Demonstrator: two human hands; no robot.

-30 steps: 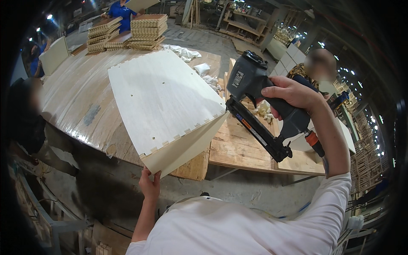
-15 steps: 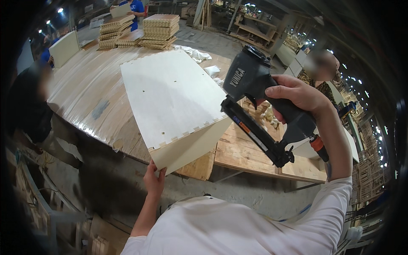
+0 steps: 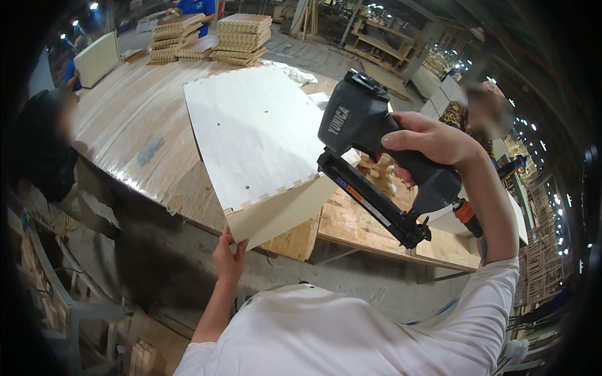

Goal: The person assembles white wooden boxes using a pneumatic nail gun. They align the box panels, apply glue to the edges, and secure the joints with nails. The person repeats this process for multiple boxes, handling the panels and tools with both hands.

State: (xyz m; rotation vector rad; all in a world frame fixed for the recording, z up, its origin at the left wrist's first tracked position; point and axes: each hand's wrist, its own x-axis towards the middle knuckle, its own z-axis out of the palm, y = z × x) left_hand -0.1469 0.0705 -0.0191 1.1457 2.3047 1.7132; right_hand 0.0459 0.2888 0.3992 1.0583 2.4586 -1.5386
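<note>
A black pneumatic nail gun (image 3: 354, 113) is gripped by its handle in my right hand (image 3: 433, 141), raised at the right of a pale wooden box (image 3: 251, 125). An orange fitting joins its handle end to the air hose. The box rests on the table near its front edge, with finger-jointed edges and a few small holes in its top panel. My left hand (image 3: 230, 255) pinches the lower near-left corner of the box's front panel. The gun's nose is apart from the box.
The wooden table (image 3: 138, 131) stretches to the far left, bearing stacked jointed panels (image 3: 241, 37). Small wooden pieces (image 3: 379, 172) lie behind the gun. One person (image 3: 47, 144) stands at the left, another (image 3: 473, 113) at the right, and others work at the far side. A metal frame (image 3: 81, 310) stands lower left.
The nail gun has shifted slightly left, toward the box. My left hand keeps its hold on the corner. The whole view has tilted a little.
</note>
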